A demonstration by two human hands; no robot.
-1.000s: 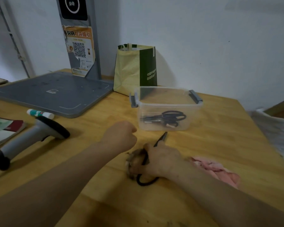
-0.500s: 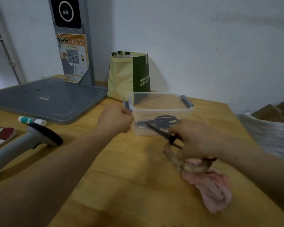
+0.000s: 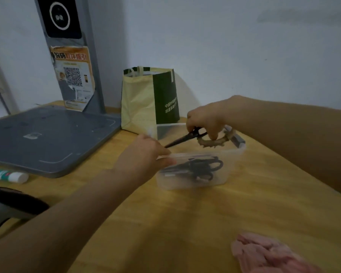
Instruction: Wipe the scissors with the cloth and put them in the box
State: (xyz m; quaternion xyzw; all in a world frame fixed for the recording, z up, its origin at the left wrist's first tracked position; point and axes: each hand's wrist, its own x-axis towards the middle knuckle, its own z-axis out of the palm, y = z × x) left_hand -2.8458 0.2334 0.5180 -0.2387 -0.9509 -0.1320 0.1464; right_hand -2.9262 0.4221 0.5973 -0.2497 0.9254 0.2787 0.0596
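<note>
Head view: right hand (image 3: 205, 117) gripping scissors (image 3: 185, 137) by handles, holding them over open box (image 3: 232, 164), blades pointing toward left hand (image 3: 144, 156). Left hand pinching box rim. Pink cloth (image 3: 264, 253) lying on table (image 3: 185, 223), well apart.

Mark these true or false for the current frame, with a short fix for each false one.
1. The right hand holds scissors above the box. True.
2. The cloth is wrapped round the scissors. False: it lies on the table at the near right, apart from both hands.
3. The box is empty. False: another pair already lies inside.
4. The left hand grips the box at its near left rim. True.
5. The bag stands in front of the box. False: it stands behind it, by the wall.
</note>
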